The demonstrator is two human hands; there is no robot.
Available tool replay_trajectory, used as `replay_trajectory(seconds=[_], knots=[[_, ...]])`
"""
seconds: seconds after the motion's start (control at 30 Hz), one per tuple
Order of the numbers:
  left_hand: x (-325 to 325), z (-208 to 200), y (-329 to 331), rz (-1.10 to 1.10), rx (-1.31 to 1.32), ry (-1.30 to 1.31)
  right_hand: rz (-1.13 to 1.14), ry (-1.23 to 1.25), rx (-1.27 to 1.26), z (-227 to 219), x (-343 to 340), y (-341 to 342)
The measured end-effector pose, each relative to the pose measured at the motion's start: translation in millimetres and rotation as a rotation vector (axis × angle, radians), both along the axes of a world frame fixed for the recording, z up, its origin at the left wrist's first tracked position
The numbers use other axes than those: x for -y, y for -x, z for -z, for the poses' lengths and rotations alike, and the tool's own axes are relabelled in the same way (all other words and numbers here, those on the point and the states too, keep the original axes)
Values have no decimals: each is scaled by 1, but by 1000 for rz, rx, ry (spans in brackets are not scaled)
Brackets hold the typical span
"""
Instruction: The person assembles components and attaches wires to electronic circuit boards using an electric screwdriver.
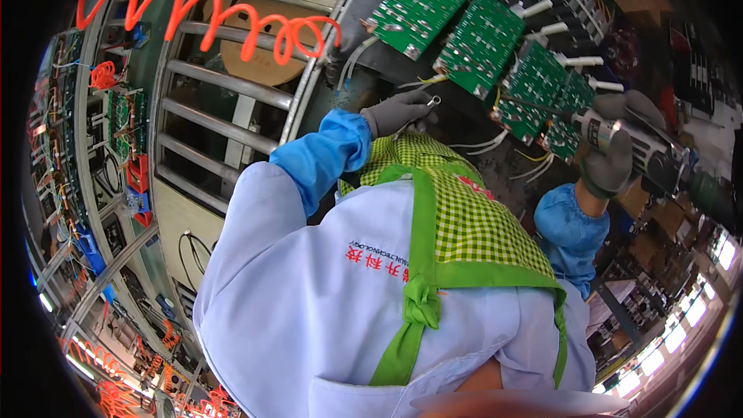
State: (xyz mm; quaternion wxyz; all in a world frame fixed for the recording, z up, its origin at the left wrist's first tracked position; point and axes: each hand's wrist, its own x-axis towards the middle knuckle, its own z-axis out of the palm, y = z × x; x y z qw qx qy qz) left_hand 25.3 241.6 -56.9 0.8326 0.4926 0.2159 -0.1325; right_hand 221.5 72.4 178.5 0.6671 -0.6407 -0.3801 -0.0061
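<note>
My left hand (pixel 398 114), in a dark grey glove, is closed near the front edge of the work surface. A small metal ring terminal (pixel 435 101) sticks out from its fingertips. My right hand (pixel 609 164), gloved too, is wrapped around a power screwdriver (pixel 600 130). The tool's long thin shaft reaches left across a green circuit board (pixel 534 89); I cannot tell whether its tip touches the board. Farther left lie a second green circuit board (pixel 480 42) and a third green circuit board (pixel 422 4), with white wires (pixel 360 58) hanging off the near edge.
Beyond the boards stands a finned metal part (pixel 573 4). A coiled orange air hose (pixel 248 27) hangs at the left above a metal roller frame (pixel 232 81). Racks with more boards (pixel 120 128) line the far left. Cartons (pixel 669 220) are at the right.
</note>
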Motion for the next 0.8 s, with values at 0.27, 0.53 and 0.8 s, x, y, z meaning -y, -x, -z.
replay_trajectory(seconds=[0.27, 0.53, 0.8], knots=[[83, 13, -63, -23, -81, -46, -100, 109, -60, 15, 37, -7], [100, 19, -84, -117, -112, 203, -219, 57, -99, 30, 42, -15], [89, 25, -89, -66, -132, 318, -319, 57, -67, 37, 38, -21]])
